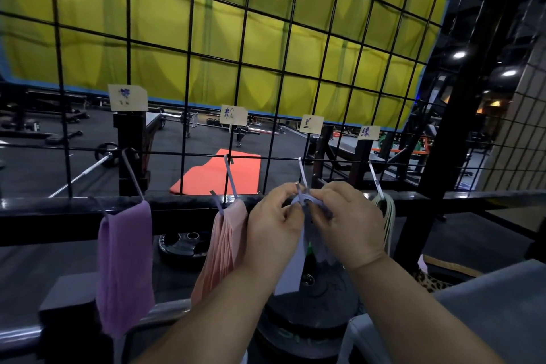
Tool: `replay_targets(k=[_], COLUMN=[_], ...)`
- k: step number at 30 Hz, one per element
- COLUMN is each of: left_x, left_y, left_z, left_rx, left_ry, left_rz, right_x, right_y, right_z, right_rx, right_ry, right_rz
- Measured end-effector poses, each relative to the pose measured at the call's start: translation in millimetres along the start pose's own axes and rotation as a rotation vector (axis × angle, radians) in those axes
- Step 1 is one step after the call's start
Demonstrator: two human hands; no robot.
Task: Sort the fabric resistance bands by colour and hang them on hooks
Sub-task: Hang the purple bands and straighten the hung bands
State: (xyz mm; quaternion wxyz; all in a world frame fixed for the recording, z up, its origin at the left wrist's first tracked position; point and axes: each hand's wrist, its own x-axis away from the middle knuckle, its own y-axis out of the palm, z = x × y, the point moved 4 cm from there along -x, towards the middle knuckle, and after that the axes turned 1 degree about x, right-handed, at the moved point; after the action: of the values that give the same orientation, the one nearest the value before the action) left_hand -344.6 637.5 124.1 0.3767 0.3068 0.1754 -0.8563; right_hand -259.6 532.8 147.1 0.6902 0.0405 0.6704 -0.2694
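Several metal hooks hang from a black wire grid (189,38), each under a paper label. Purple bands (125,269) hang on the leftmost hook (133,177). Pink bands (224,248) hang on the second hook (230,177). Green bands (388,216) hang on the fourth hook (375,180). At the third hook (302,177), my left hand (273,224) and my right hand (348,224) both pinch the top of a pale blue band (291,272), whose loop sits at the hook's tip. The band's lower part hangs between my wrists.
Black weight plates (307,304) are stacked below my hands, and another plate (180,245) lies behind the pink bands. A leopard-print item (431,281) lies at the right. Behind the grid are an orange mat (221,174), barbells and a yellow curtain.
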Motion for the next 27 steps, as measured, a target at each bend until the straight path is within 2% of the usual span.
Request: replay_targets(k=[4,7,14,20,23,27], left_x=[0.2,3.1,7.9,11.1,16.3,17.4], left_y=[3.4,4.8,8.1,13.5,16.5,16.6], left_z=[-6.9,0.2,4.8,3.3,3.3,0.3], left_rx=[-0.034,-0.053,-0.082,-0.072,-0.053,-0.008], left_ry=[-0.034,0.004,0.010,-0.032,-0.035,-0.068], left_rz=[0.040,0.087,0.132,0.165,0.178,0.158], right_x=[5.6,9.8,16.6,20.0,17.1,19.3], right_y=[0.1,-2.1,-5.0,-6.6,-8.0,-6.9], right_z=[4.0,6.1,9.6,7.0,6.3,4.7], right_rx=[-0.126,-0.182,-0.272,-0.314,-0.366,-0.351], right_ry=[0.065,0.147,0.330,0.407,0.454,0.412], right_rz=[-0.044,-0.108,-0.128,-0.148,-0.103,-0.130])
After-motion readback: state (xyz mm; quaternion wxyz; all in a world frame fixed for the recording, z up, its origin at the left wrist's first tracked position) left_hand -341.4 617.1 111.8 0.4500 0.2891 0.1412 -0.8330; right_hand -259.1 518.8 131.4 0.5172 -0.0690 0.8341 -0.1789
